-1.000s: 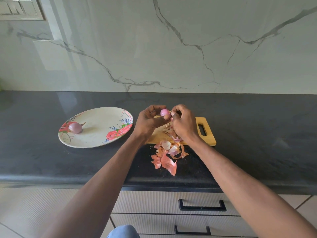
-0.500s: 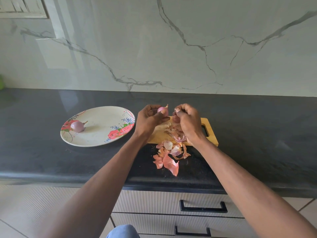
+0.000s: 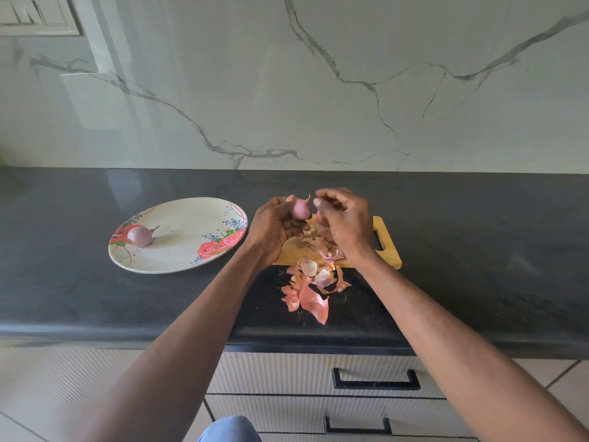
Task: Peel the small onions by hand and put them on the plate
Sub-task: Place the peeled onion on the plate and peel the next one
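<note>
My left hand (image 3: pixel 274 226) grips a small pink onion (image 3: pixel 301 208) above the left end of the wooden cutting board (image 3: pixel 387 247). A wisp of dry skin sticks up from the onion's top. My right hand (image 3: pixel 345 223) is just to the right of it, fingers curled close to the onion; whether it holds a bit of peel is hidden. One peeled onion (image 3: pixel 139 236) lies on the left side of the floral plate (image 3: pixel 191 250), which sits on the counter left of the board.
A heap of orange-pink onion skins (image 3: pixel 314 282) spreads from the board's front edge onto the black counter (image 3: pixel 478 250). The marble wall rises behind. Drawers with black handles (image 3: pixel 376 379) are below the counter's front edge.
My right hand has come slightly off the onion and the two hands have parted a little. The onion has turned in my left hand, showing more of its peeled side.
</note>
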